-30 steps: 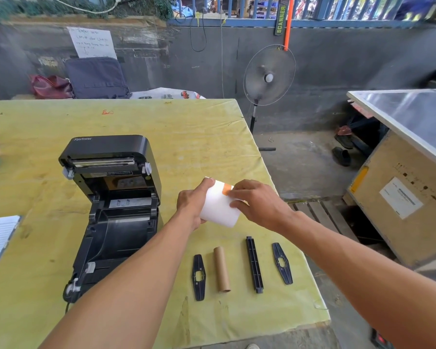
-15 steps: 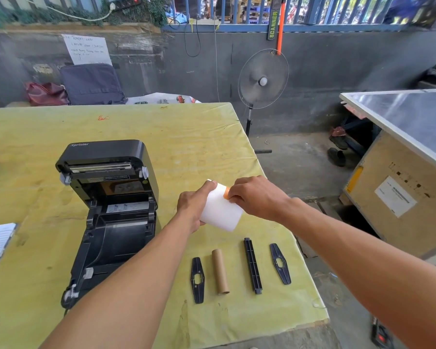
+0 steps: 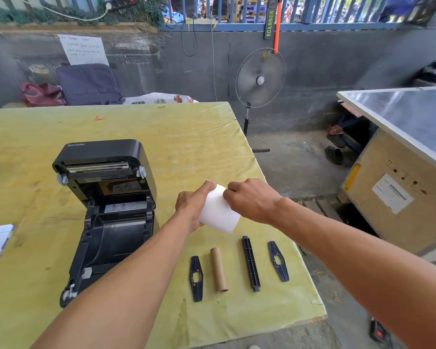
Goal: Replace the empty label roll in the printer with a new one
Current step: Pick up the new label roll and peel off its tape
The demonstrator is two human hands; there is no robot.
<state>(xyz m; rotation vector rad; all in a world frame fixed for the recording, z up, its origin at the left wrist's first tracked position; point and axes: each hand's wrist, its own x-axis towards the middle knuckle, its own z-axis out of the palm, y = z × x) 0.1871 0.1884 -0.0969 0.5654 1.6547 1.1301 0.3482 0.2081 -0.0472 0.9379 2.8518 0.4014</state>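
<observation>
The left hand (image 3: pixel 190 207) grips the white roll (image 3: pixel 218 212) above the worktop (image 3: pixel 186 137); right hand (image 3: pixel 252 200) fingers pinch its far edge beside the open printer (image 3: pixel 106 210).

Black plastic with a slight sheen on the printer (image 3: pixel 106 222); smooth white paper on the roll (image 3: pixel 218 215); matt brown cardboard tube (image 3: pixel 219 269); stained, wrinkled yellow covering over the table (image 3: pixel 186 137).

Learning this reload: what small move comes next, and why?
Probably peel the orange tab free: the right hand pinches it on the new label roll, gripped by the left hand; the black spindle lies unused.
</observation>
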